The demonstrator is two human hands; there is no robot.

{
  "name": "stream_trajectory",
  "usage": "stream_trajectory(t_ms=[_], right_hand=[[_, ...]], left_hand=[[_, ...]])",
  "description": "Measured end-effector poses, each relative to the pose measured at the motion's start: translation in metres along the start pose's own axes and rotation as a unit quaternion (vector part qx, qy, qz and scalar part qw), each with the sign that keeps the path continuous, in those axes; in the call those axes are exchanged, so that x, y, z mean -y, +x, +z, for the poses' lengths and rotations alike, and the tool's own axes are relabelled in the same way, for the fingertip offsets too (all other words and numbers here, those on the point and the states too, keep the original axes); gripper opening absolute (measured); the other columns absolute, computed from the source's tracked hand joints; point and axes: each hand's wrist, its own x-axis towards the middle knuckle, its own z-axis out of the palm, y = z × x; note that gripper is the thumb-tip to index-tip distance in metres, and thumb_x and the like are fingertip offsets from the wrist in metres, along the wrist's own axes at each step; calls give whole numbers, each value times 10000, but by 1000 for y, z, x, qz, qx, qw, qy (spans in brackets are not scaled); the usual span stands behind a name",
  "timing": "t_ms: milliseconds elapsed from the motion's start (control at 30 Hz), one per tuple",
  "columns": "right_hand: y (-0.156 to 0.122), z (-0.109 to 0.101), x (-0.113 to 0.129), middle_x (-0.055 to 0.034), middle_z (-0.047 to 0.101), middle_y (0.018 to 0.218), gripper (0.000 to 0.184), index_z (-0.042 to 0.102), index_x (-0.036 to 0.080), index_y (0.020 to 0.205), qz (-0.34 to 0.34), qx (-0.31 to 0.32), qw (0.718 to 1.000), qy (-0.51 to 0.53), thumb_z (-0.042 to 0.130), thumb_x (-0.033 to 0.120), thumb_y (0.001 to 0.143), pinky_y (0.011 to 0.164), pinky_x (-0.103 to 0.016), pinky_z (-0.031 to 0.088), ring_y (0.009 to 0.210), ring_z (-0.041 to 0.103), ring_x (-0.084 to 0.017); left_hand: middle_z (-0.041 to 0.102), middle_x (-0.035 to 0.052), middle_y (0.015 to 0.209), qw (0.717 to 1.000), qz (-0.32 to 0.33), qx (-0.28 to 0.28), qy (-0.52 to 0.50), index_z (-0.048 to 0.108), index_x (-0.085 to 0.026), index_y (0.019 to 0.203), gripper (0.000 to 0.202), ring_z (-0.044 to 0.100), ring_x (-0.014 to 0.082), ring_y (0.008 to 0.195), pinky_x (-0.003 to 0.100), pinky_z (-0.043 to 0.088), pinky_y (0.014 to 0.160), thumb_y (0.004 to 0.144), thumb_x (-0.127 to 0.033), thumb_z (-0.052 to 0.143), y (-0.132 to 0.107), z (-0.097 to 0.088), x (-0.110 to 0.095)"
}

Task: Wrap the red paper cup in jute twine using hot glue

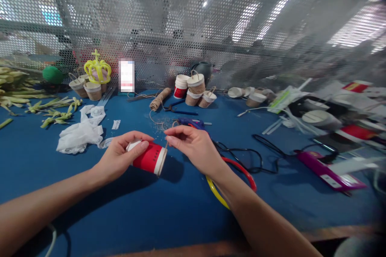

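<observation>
My left hand (120,152) is wrapped round a red paper cup (146,156) with a white rim, tilted on its side with the rim end to the right. Thin brown twine (166,143) lies along that rim end and runs up to my right hand (193,144). The thumb and forefinger of the right hand are pinched together on the twine, just right of the cup. Beyond them the twine trails back towards a brown roll (160,98). A blue glue gun (193,123) lies just behind my right hand.
Twine-handled little buckets (196,84) and a stack of paper cups (181,85) stand by the mesh wall. Dark-handled pliers (181,109) lie before them. White lace (81,134) is at left, a purple power strip (327,170) at right. Red and yellow tubes (241,170) pass under my right forearm.
</observation>
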Motion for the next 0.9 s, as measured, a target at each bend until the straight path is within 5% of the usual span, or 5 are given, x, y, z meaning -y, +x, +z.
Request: stream_trajectory(t_ms=[433,900], right_hand=[[-1,1,-6,-24,659,786,141,660,193,819,12,19,999,-28,635,279,710,668,-309,472,693,582,-146],[-5,2,-3,-55,638,807,205,654,187,870,-180,32,968,-171,454,188,824,716,-311,459,755,584,-159]], left_hand=[[668,28,743,997,50,-10,53,667,-174,842,198,581,119,621,194,473,565,753,-342,611,-4,-3,2],[692,56,852,988,124,-59,73,676,-179,797,175,612,183,823,257,477,723,754,-337,614,-7,-3,-1]])
